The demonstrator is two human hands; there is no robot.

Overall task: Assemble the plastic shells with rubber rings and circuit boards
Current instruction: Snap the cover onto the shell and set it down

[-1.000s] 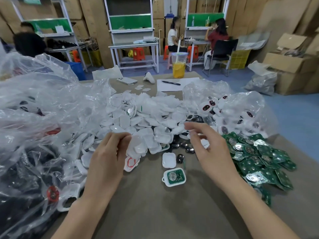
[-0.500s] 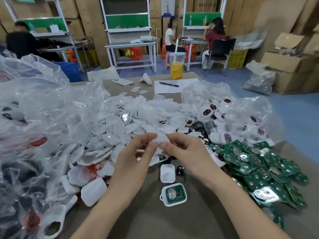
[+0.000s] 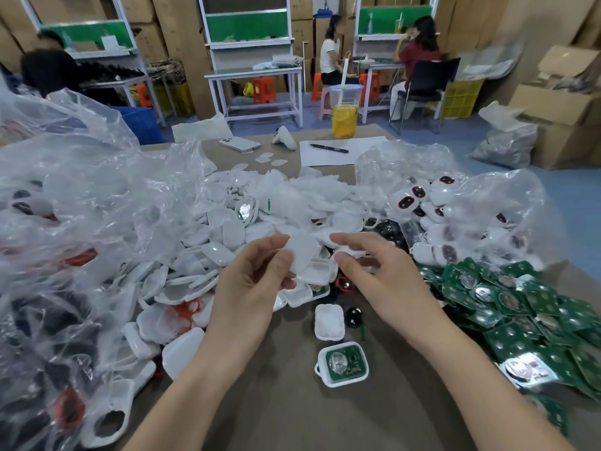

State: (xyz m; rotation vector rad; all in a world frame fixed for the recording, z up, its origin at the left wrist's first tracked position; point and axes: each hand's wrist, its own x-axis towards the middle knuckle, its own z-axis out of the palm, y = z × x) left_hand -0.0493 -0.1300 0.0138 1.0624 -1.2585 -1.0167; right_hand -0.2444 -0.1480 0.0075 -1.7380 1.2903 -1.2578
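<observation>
White plastic shell (image 3: 302, 252) being pinched in the left hand (image 3: 257, 281) over a brown worktable (image 3: 292, 415) in a carton-lined workroom.
Head view: the left hand's thumb and fingers are curling round the shell at frame centre, above the heap of white shells (image 3: 276, 203) that is spreading toward 12 o'clock. The right hand (image 3: 380, 278) is hovering just beside it with its fingers loosely bent, and I cannot tell if they are holding anything. Green circuit boards (image 3: 520, 307) are lying at 4 o'clock. Toward 6 o'clock an empty shell (image 3: 329, 321) is sitting near a shell with a board fitted (image 3: 343, 364). Clear plastic bags (image 3: 65, 222) are crowding 9 o'clock. At 12 o'clock a phone (image 3: 239, 143), a pen (image 3: 328, 148) on paper and a yellow drink cup (image 3: 344, 115) are standing before white workbenches (image 3: 257, 73), seated people (image 3: 419, 50) and stacked cardboard boxes (image 3: 559, 115) on a blue floor (image 3: 579, 203).
</observation>
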